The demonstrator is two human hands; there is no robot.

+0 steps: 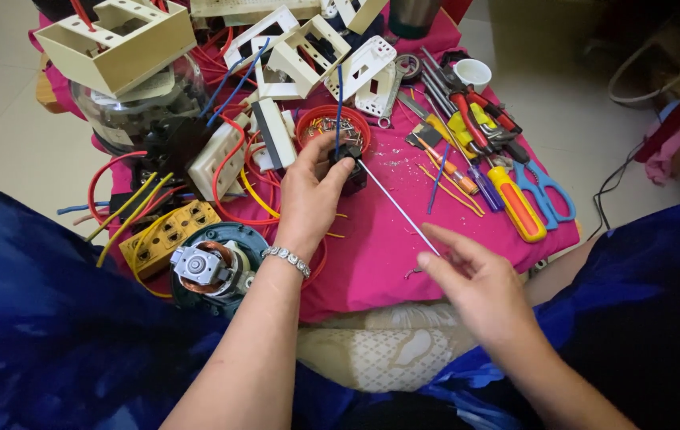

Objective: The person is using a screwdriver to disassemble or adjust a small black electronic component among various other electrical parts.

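My left hand grips a small black electrical part with a blue wire rising from it, held over the pink cloth. A thin metal screwdriver shaft runs from that part down to my right hand, which pinches its near end between thumb and fingers. A silver bracelet circles my left wrist. Just behind the black part sits a red bowl of small screws.
Cream switch boxes and plates with red, yellow and blue wires crowd the back left. A motor and yellow socket block lie near left. Pliers, an orange-handled screwdriver and blue scissors rest at right.
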